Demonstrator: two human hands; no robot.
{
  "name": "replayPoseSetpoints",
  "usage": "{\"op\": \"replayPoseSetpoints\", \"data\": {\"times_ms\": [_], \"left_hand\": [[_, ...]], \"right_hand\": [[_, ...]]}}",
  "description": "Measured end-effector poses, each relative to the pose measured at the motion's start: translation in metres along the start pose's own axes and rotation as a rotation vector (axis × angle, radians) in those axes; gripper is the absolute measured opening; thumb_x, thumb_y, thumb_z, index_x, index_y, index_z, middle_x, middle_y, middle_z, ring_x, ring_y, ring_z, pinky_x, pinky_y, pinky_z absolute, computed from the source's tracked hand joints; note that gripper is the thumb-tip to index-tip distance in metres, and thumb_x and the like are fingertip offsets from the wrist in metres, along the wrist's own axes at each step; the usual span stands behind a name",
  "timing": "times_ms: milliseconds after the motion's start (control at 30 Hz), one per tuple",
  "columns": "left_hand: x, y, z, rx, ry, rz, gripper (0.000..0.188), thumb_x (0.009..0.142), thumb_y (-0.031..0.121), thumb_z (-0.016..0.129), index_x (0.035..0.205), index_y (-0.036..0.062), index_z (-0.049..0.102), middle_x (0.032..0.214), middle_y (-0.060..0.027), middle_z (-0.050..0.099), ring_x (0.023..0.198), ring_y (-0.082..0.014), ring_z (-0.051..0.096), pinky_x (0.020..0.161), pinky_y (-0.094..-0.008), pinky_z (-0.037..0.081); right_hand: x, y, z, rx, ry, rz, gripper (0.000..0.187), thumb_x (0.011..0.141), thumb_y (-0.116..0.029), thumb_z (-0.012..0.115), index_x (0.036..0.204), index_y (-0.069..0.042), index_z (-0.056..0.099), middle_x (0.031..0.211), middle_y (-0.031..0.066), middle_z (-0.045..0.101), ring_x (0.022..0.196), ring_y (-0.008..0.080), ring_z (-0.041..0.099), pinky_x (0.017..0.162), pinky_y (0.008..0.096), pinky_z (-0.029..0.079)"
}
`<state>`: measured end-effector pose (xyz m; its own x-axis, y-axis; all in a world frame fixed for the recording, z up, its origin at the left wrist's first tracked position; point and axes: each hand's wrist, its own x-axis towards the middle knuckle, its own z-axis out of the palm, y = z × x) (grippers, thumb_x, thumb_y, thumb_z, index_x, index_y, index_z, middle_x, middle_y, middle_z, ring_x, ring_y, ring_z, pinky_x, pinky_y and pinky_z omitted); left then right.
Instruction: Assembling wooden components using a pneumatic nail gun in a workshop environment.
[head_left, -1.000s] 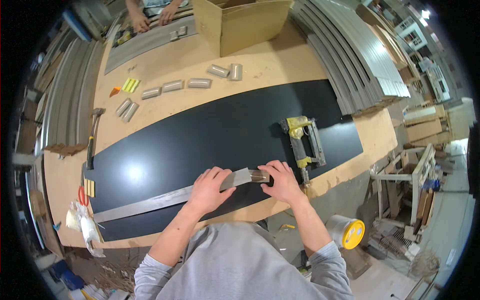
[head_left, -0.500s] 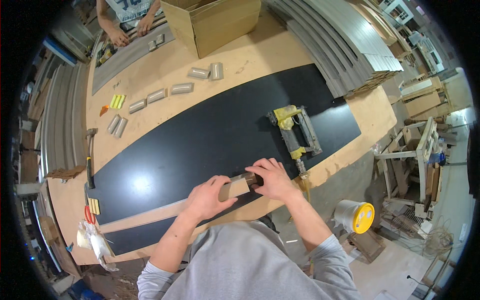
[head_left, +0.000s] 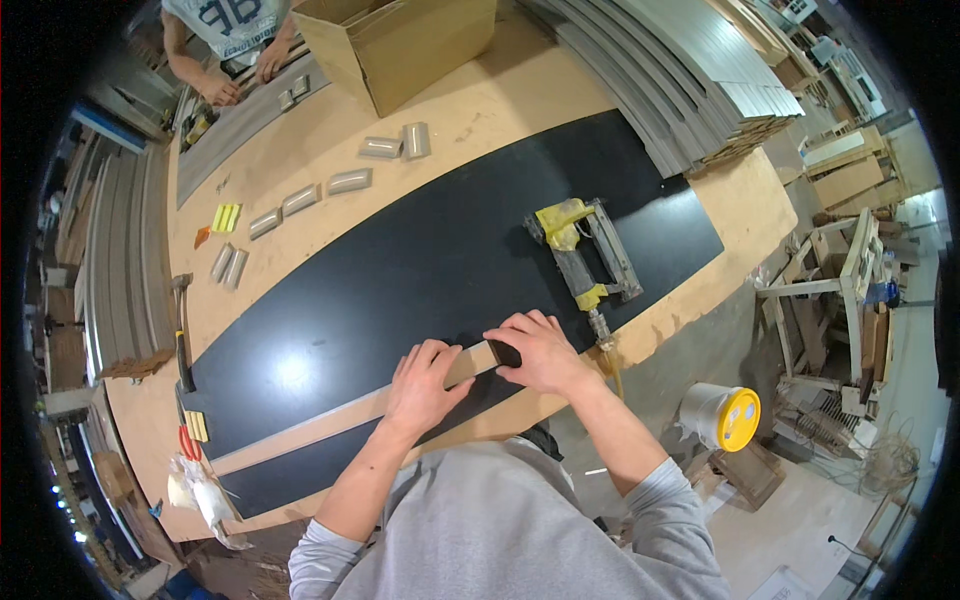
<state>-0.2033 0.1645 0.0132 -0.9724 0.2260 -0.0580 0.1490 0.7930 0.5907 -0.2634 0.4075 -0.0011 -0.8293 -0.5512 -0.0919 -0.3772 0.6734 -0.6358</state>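
Long strip (head_left: 303, 432), lower-left to upper-right

We look out from the person's head, through the left one of two wide fisheye cameras worn side by side, upright and unmirrored. Our view faces forward and steeply down onto the desk (head_left: 300, 150). Nearest us, at the lower edge, is the grey top (head_left: 510, 520), with the left forearm (head_left: 368, 475) and right forearm (head_left: 622, 435) rising on either side. The long strip (head_left: 300, 432) lies close below us; the cardboard box (head_left: 425, 55) stands farther off, at the upper edge. We also take in floor (head_left: 650, 370) to the right, and straight edges bend toward the dark rim.
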Motion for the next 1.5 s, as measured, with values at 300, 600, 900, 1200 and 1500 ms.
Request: {"op": "replayPoseSetpoints", "data": {"times_ms": [300,600,900,1200,1500], "left_hand": [[0.002,0.000,0.004,0.099,-0.021,0.041,0.053,0.081,0.026,0.090,0.128,0.0072,0.073,0.115,-0.0083,0.065,0.108,-0.0308,0.064,0.094,-0.0444,0.053],[0.005,0.000,0.009,0.132,-0.019,0.091,0.053,0.079,0.022,0.091,0.126,0.0071,0.072,0.115,-0.0092,0.065,0.109,-0.0327,0.063,0.095,-0.0451,0.051],[0.023,0.003,0.018,0.173,-0.028,0.117,0.052,0.079,0.019,0.091,0.123,0.0033,0.069,0.108,-0.0148,0.063,0.104,-0.0370,0.063,0.089,-0.0478,0.052],[0.022,-0.003,0.023,0.132,-0.007,0.149,0.054,0.077,0.017,0.092,0.123,0.0015,0.069,0.107,-0.0162,0.063,0.101,-0.0383,0.063,0.087,-0.0475,0.053],[0.025,-0.003,0.024,0.105,-0.015,0.158,0.053,0.077,0.014,0.090,0.124,0.0021,0.069,0.106,-0.0168,0.063,0.101,-0.0387,0.062,0.087,-0.0469,0.053]], "right_hand": [[0.003,0.007,0.001,0.006,-0.027,-0.014,0.054,0.073,-0.018,0.091,0.124,-0.019,0.074,0.120,0.0012,0.065,0.120,0.0282,0.058,0.104,0.0471,0.047],[-0.001,0.009,0.000,-0.003,0.011,-0.048,0.050,0.075,-0.019,0.090,0.122,-0.017,0.073,0.118,0.0001,0.064,0.118,0.0262,0.057,0.101,0.0456,0.047],[0.001,0.022,-0.003,-0.009,0.042,-0.062,0.044,0.079,-0.019,0.087,0.120,-0.018,0.072,0.118,0.0025,0.064,0.122,0.0284,0.057,0.102,0.0482,0.046],[-0.031,-0.005,0.034,-0.008,0.389,0.260,0.041,0.079,-0.029,0.087,0.118,-0.021,0.078,0.109,-0.0008,0.068,0.111,0.0262,0.060,0.094,0.0476,0.043],[-0.038,-0.020,0.060,0.070,0.563,0.313,0.029,0.086,-0.036,0.084,0.111,-0.020,0.081,0.104,-0.0032,0.069,0.106,0.0246,0.057,0.096,0.0478,0.039]]}}
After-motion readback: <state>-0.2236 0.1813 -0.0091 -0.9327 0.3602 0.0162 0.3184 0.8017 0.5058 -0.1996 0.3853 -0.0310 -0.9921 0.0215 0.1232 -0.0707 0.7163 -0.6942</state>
